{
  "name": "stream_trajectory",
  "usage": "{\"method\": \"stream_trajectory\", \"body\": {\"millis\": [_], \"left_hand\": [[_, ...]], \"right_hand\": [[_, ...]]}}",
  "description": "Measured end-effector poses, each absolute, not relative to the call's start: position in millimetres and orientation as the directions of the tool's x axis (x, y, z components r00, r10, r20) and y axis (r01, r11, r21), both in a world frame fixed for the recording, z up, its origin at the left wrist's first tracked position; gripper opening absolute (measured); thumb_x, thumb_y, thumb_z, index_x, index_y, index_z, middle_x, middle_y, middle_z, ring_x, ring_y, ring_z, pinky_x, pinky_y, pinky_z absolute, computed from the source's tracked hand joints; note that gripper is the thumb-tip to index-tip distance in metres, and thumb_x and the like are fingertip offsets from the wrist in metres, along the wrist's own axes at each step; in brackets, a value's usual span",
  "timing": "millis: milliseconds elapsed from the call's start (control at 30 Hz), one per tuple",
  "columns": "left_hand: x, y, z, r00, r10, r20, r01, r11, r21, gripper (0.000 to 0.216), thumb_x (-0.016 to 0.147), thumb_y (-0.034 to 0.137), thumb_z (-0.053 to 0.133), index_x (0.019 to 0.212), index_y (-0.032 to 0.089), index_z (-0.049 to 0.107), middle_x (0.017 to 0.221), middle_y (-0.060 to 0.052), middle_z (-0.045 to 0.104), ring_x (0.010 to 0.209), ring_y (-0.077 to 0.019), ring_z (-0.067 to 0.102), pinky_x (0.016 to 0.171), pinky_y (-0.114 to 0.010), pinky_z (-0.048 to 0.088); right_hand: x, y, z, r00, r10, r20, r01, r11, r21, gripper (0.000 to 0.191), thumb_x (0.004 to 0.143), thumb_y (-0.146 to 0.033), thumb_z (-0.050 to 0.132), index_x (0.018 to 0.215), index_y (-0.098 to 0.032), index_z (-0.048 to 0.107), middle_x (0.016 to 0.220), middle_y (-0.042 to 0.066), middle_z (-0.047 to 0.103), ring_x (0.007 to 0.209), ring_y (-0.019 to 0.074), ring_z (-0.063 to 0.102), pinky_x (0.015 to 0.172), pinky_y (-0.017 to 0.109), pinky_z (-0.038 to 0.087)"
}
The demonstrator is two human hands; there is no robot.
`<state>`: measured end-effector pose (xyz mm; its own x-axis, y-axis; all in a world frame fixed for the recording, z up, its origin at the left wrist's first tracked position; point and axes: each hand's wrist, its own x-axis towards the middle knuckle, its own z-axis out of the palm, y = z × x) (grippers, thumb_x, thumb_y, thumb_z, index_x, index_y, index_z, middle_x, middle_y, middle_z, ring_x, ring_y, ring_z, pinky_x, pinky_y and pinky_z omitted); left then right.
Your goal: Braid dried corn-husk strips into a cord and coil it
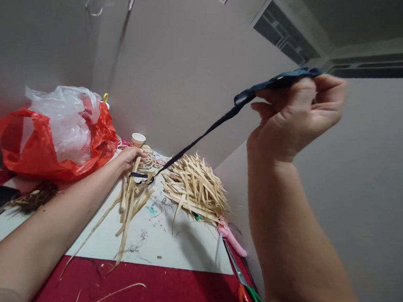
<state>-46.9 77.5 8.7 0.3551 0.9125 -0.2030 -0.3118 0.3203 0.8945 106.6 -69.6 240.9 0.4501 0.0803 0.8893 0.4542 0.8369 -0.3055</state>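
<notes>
Strips [129,210] across white-and-red tabletop [193,256], grey wall [179,75] behind

Open air at your twelve o'clock, above the dark strip [225,118]! But that strip slants clean across your middle, from your right hand [304,115] at two toward eight. Your left hand [129,158] and the red bag [41,152] block nine, the straw pile [202,183] six, scissors [242,277] five. Nearer you, past the pile, there's a lane over the white sheet [179,251].

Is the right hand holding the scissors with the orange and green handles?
No, the right hand holds up a dark blue fabric strip, while the scissors lie below, apart from it.
</notes>
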Motion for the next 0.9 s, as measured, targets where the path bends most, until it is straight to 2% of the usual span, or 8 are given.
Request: {"method": "stream_trajectory", "body": {"millis": [200, 300, 367, 433, 500, 633, 767, 900], "left_hand": [[-48, 72, 9, 0.241, 0.964, -0.111, -0.175, 0.156, 0.972, 0.027, 0.058, -0.011, 0.064, 0.066, 0.015, 0.063, 0.062, 0.000, 0.062, 0.064, -0.0126, 0.059, 0.063, -0.021, 0.046], [-49, 67, 21, 0.263, 0.964, -0.029, -0.170, 0.076, 0.982, 0.025, 0.060, -0.008, 0.064, 0.068, 0.015, 0.069, 0.075, -0.001, 0.069, 0.078, -0.0129, 0.062, 0.073, -0.020, 0.047], [-48, 62, 32, 0.363, 0.932, 0.009, -0.208, 0.072, 0.975, 0.017, 0.068, 0.001, 0.067, 0.075, 0.015, 0.073, 0.083, -0.004, 0.073, 0.082, -0.0142, 0.065, 0.077, -0.023, 0.049], [-45, 55, 42, 0.516, 0.855, 0.053, -0.289, 0.115, 0.950, 0.010, 0.075, 0.014, 0.071, 0.085, 0.015, 0.074, 0.091, -0.007, 0.076, 0.080, -0.0150, 0.068, 0.075, -0.026, 0.051], [-42, 46, 49, 0.663, 0.741, 0.105, -0.345, 0.178, 0.922, 0.019, 0.078, 0.026, 0.074, 0.092, 0.014, 0.073, 0.095, -0.011, 0.076, 0.080, -0.0161, 0.070, 0.074, -0.028, 0.052], [-39, 31, 53, 0.852, 0.510, 0.123, -0.272, 0.229, 0.935, 0.037, 0.072, 0.038, 0.082, 0.094, 0.010, 0.074, 0.084, -0.013, 0.077, 0.076, -0.0176, 0.072, 0.073, -0.028, 0.053], [-44, 34, 47, 0.921, 0.380, 0.090, -0.179, 0.205, 0.962, 0.038, 0.063, 0.038, 0.088, 0.086, 0.011, 0.075, 0.068, -0.009, 0.073, 0.064, -0.0158, 0.069, 0.063, -0.025, 0.050], [-48, 42, 43, 0.919, 0.387, 0.074, -0.151, 0.172, 0.973, 0.035, 0.062, 0.039, 0.088, 0.078, 0.011, 0.075, 0.062, -0.008, 0.070, 0.058, -0.0138, 0.065, 0.055, -0.023, 0.045]], "right_hand": [[90, -82, 276, 0.456, 0.100, 0.884, 0.480, 0.809, -0.339, 0.019, 0.087, -0.013, 0.039, 0.071, -0.023, 0.039, 0.057, -0.012, 0.057, 0.047, 0.0049, 0.064, 0.042, 0.014, 0.035], [84, -86, 287, 0.423, 0.164, 0.891, 0.484, 0.791, -0.375, 0.022, 0.087, -0.008, 0.040, 0.071, -0.024, 0.039, 0.056, -0.011, 0.056, 0.049, 0.0087, 0.067, 0.037, 0.013, 0.036], [84, -86, 292, 0.369, 0.189, 0.910, 0.508, 0.779, -0.368, 0.025, 0.088, -0.004, 0.041, 0.073, -0.024, 0.039, 0.058, -0.009, 0.057, 0.050, 0.0106, 0.067, 0.032, 0.014, 0.037], [86, -85, 298, 0.334, 0.188, 0.923, 0.542, 0.763, -0.352, 0.025, 0.089, -0.003, 0.042, 0.075, -0.024, 0.040, 0.061, -0.007, 0.058, 0.051, 0.0108, 0.067, 0.031, 0.015, 0.038], [91, -83, 307, 0.353, 0.163, 0.921, 0.587, 0.728, -0.354, 0.026, 0.089, -0.003, 0.040, 0.074, -0.025, 0.039, 0.064, -0.007, 0.058, 0.051, 0.0094, 0.066, 0.033, 0.015, 0.038], [107, -83, 328, 0.441, 0.079, 0.894, 0.656, 0.652, -0.381, 0.028, 0.086, -0.005, 0.039, 0.069, -0.027, 0.035, 0.065, -0.009, 0.052, 0.052, 0.0060, 0.064, 0.045, 0.019, 0.041], [135, -88, 342, 0.501, 0.013, 0.865, 0.690, 0.597, -0.408, 0.029, 0.082, -0.006, 0.038, 0.064, -0.028, 0.032, 0.068, -0.007, 0.052, 0.053, 0.0060, 0.064, 0.048, 0.022, 0.042], [175, -86, 338, 0.616, -0.047, 0.786, 0.661, 0.574, -0.483, 0.032, 0.081, -0.002, 0.038, 0.064, -0.029, 0.032, 0.065, -0.007, 0.051, 0.051, 0.0075, 0.063, 0.047, 0.020, 0.044]]}}
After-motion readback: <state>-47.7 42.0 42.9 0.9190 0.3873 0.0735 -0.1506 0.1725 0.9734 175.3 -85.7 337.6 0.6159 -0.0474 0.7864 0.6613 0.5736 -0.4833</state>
